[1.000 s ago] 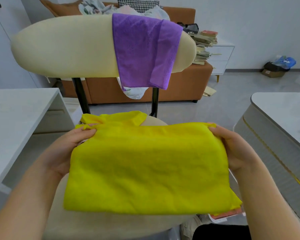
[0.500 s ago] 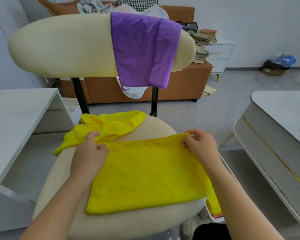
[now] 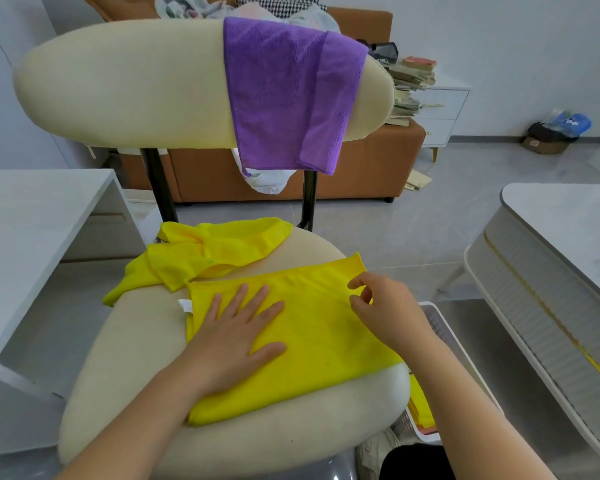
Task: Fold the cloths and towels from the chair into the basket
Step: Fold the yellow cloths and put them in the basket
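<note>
A folded yellow cloth (image 3: 312, 337) lies flat on the cream chair seat (image 3: 257, 441). My left hand (image 3: 238, 336) presses flat on its left half, fingers spread. My right hand (image 3: 381, 306) hovers at the cloth's right edge, thumb and forefinger slightly apart, gripping nothing that I can see. A second, crumpled yellow cloth (image 3: 205, 251) lies at the back left of the seat. Over the chair's backrest (image 3: 118, 88) hangs a purple towel (image 3: 284, 95). The white basket (image 3: 440, 327) stands on the floor right of the chair, with yellow fabric (image 3: 421, 407) inside, mostly hidden by my right arm.
A white desk (image 3: 32, 230) stands close on the left. A white table (image 3: 565, 237) with a ribbed side is on the right. Behind the chair are an orange sofa (image 3: 378, 164) with clothes and a drawer unit (image 3: 440, 109) stacked with books.
The yellow cloth went from held up in both hands to lying on the seat. My left hand moved from its top corner to pressing flat on it; my right hand released the top edge.
</note>
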